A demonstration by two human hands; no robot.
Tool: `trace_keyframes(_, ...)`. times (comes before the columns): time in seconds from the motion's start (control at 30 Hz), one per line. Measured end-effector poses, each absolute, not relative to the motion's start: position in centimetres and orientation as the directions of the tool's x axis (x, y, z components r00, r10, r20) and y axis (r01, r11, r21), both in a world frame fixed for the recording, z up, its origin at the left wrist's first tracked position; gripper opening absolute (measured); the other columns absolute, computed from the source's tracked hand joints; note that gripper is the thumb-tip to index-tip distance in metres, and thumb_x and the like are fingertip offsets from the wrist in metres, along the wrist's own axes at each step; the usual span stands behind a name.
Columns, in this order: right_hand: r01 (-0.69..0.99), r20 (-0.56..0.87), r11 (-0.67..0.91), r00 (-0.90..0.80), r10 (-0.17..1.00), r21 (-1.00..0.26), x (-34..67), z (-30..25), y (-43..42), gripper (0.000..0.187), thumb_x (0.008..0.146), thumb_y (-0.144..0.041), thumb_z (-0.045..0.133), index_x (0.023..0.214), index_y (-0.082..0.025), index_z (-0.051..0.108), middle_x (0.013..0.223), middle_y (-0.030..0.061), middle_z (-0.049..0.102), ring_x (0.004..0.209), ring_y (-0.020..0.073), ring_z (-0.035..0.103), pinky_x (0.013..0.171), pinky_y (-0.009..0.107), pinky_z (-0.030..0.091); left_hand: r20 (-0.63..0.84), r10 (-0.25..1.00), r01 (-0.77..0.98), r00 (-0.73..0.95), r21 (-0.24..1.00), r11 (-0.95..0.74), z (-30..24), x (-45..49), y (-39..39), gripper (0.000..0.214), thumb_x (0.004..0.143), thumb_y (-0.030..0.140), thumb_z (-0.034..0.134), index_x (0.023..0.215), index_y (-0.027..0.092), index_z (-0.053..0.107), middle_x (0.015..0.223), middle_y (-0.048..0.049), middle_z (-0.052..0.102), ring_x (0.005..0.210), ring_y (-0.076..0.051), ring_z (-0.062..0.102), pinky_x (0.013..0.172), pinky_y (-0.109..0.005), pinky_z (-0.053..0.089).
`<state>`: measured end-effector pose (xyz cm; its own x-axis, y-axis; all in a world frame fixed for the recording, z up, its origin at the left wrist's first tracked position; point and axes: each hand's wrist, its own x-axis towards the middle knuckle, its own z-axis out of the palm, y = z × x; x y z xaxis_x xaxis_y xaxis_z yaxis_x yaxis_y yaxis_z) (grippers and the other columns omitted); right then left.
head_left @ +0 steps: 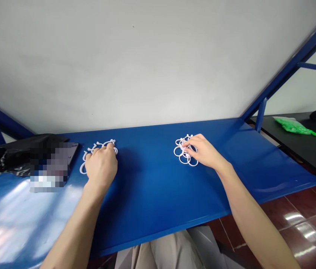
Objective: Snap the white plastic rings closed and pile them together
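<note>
My left hand (102, 164) is curled, back up, over a loose group of white plastic rings (83, 168). Some of these show open curves with small knobbed ends; the fingertips and what lies beneath the palm are hidden. To the right, a cluster of overlapping white rings (184, 158) with small round knobs lies on the blue tabletop (146, 179). Thumb and index finger of my right hand (201, 149) pinch together at a ring in this cluster. Its other fingers are bent above the pile. The two groups lie well apart.
A black plastic bag (15, 153) and a dark flat object (72, 149), partly pixelated, lie at the left. Blue frame bars (261, 114) rise at both ends. On a black table (315, 149) at the right lies a bag of green pieces (295, 125). A pale wall stands behind.
</note>
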<state>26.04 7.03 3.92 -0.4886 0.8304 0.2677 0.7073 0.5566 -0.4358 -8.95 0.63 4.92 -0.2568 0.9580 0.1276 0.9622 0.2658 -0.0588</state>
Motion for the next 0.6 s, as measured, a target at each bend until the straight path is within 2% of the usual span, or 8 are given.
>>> trace_keyframes(0.13, 0.705, 0.318, 0.572, -0.476, 0.82, -0.419, 25.9, 4.3, 6.8, 0.02, 0.096, -0.027, 0.059, 0.11, -0.027, 0.073, 0.11, 0.0038, 0.074, 0.114, 0.0293, 0.055, 0.094, 0.051, 0.051, 0.133, 0.945, 0.953, -0.298, -0.006, 0.302, 5.8, -9.0, 0.4, 0.039, 0.097, 0.023, 0.039, 0.126, 0.012, 0.063, 0.083, -0.018, 0.072, 0.083, -0.036, 0.068, 0.076, -0.043, 0.043)
trace_keyframes(0.2, 0.695, 0.382, 0.594, -0.462, 0.8, -0.404, 25.7, 4.5, 6.6, 0.02, 0.096, -0.024, 0.058, 0.11, -0.025, 0.073, 0.108, 0.0045, 0.074, 0.113, 0.0294, 0.056, 0.094, 0.052, 0.051, 0.201, 0.926, 0.946, -0.319, 0.017, 0.323, 6.2, -9.0, 0.1, 0.04, 0.097, 0.026, 0.041, 0.127, 0.013, 0.063, 0.078, -0.0154, 0.07, 0.087, -0.036, 0.067, 0.082, -0.046, 0.043)
trace_keyframes(0.33, 0.663, 0.539, 0.658, -0.43, 0.725, -0.356, 24.5, 4.6, 6.1, 0.017, 0.097, -0.021, 0.058, 0.106, -0.022, 0.073, 0.103, 0.0063, 0.074, 0.109, 0.0282, 0.057, 0.093, 0.049, 0.053, 0.399, 0.847, 0.935, -0.35, 0.092, 0.343, 6.5, -8.5, -0.4, 0.034, 0.097, 0.031, 0.045, 0.116, 0.018, 0.069, 0.071, -0.0117, 0.066, 0.101, -0.035, 0.06, 0.093, -0.055, 0.039)
trace_keyframes(0.47, 0.587, 0.597, 0.738, -0.474, 0.647, -0.333, 22.0, 4.0, 4.6, 0.018, 0.099, -0.019, 0.057, 0.109, -0.021, 0.071, 0.104, 0.0067, 0.074, 0.104, 0.0258, 0.059, 0.092, 0.046, 0.054, 0.44, 0.855, 0.957, -0.275, 0.211, 0.199, 6.2, -7.6, -0.5, 0.036, 0.097, 0.029, 0.042, 0.123, 0.019, 0.065, 0.081, -0.0143, 0.073, 0.105, -0.037, 0.06, 0.096, -0.059, 0.038)
trace_keyframes(0.6, 0.493, 0.559, 0.799, -0.576, 0.597, -0.345, 19.3, 3.1, 3.0, 0.019, 0.1, -0.019, 0.056, 0.113, -0.019, 0.07, 0.105, 0.0071, 0.073, 0.1, 0.0235, 0.062, 0.092, 0.044, 0.054, 0.37, 0.903, 0.937, -0.221, 0.337, 0.091, 5.6, -6.4, -0.2, 0.035, 0.095, 0.023, 0.041, 0.12, 0.016, 0.065, 0.101, -0.0152, 0.077, 0.106, -0.035, 0.064, 0.093, -0.05, 0.046)
